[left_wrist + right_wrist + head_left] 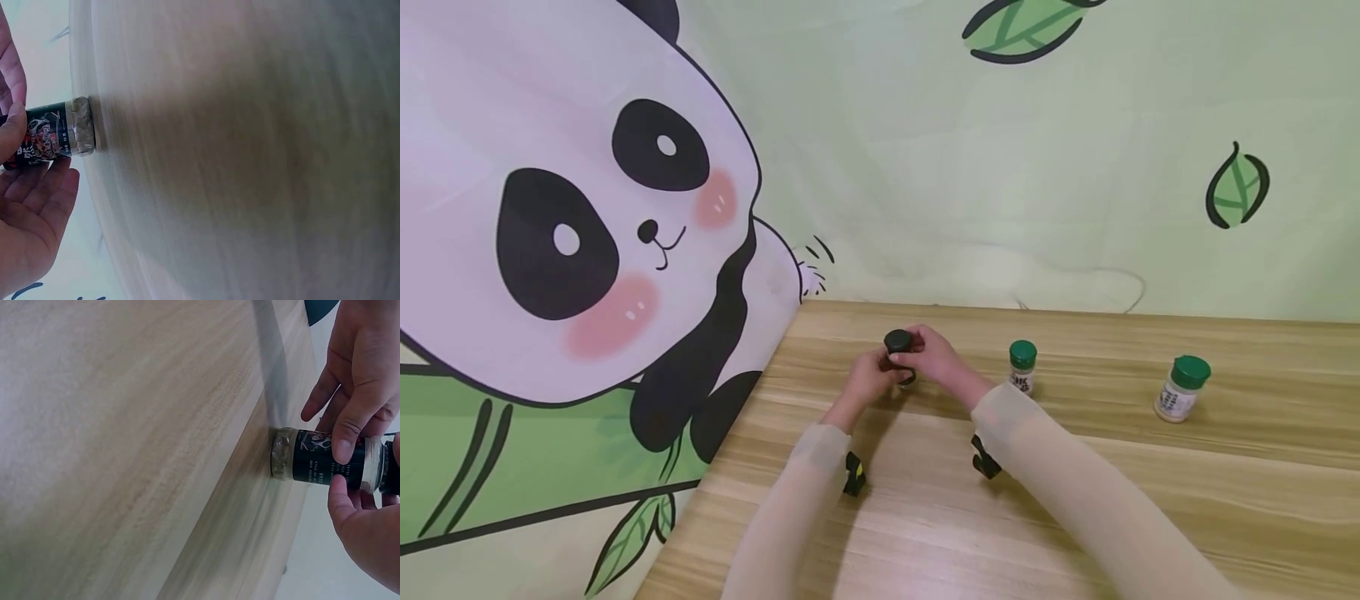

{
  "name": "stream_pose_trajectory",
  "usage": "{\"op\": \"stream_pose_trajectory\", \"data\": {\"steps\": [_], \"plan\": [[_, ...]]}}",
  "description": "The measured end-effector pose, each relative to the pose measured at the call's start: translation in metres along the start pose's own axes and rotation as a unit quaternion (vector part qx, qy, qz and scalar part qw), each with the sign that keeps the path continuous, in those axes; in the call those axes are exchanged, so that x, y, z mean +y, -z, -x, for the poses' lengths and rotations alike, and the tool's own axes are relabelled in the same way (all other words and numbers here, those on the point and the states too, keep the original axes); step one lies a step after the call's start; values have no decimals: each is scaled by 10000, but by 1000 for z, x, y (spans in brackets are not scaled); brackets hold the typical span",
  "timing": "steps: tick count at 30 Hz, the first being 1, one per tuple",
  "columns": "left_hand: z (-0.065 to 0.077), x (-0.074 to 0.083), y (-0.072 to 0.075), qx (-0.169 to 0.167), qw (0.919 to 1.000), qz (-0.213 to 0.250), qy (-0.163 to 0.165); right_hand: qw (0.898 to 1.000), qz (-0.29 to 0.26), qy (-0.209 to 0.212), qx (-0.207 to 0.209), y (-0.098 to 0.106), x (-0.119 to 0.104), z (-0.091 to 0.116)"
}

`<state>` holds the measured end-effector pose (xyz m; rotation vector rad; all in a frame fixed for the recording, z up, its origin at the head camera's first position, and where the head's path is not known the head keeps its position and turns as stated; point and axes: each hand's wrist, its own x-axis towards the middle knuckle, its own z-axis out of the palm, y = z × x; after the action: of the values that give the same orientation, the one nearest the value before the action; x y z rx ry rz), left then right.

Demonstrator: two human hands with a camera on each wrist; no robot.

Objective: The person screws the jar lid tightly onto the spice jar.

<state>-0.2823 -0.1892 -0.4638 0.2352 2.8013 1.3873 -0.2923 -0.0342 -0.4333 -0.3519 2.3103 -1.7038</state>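
Observation:
A small clear spice jar [907, 382] with a black lid [898, 340] and a black printed label stands upright, its base close over the table, between both hands. My left hand [868, 379] holds its body from the left, thumb across the label [306, 464] in the right wrist view. From the right, my right hand [938, 357] grips it higher up, fingers around the neck just under the lid. The left wrist view shows the jar's clear base [81, 127] beside the fingers. Part of the label is hidden behind the fingers.
A green-lidded spice jar [1022, 367] stands to the right of my right hand. Another green-lidded jar [1182, 389] is farther right on the wooden table [917, 533]. Behind the table hangs a green backdrop [910, 183] printed with a panda and leaves.

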Motion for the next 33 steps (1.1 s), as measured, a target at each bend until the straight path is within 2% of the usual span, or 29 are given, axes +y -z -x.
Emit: {"op": "stream_pose_trajectory", "data": {"steps": [9,13,20,26,33], "plan": [[1,0,-1,30,10000,-57,39,9995,-158,29,288,-5,7,-2],[1,1,-1,16,9998,-71,160,9996,-137,35,230,-4,6,-2],[0,1,-2,1,9999,38,166,9996,3,-38,-287,5,0,-3],[-1,0,-3,27,9999,-25,130,9947,-245,-322,-941,13,-4,-4],[1,2,-2,-16,9999,7,141,9929,-241,-425,-1083,14,-7,-5]]}}
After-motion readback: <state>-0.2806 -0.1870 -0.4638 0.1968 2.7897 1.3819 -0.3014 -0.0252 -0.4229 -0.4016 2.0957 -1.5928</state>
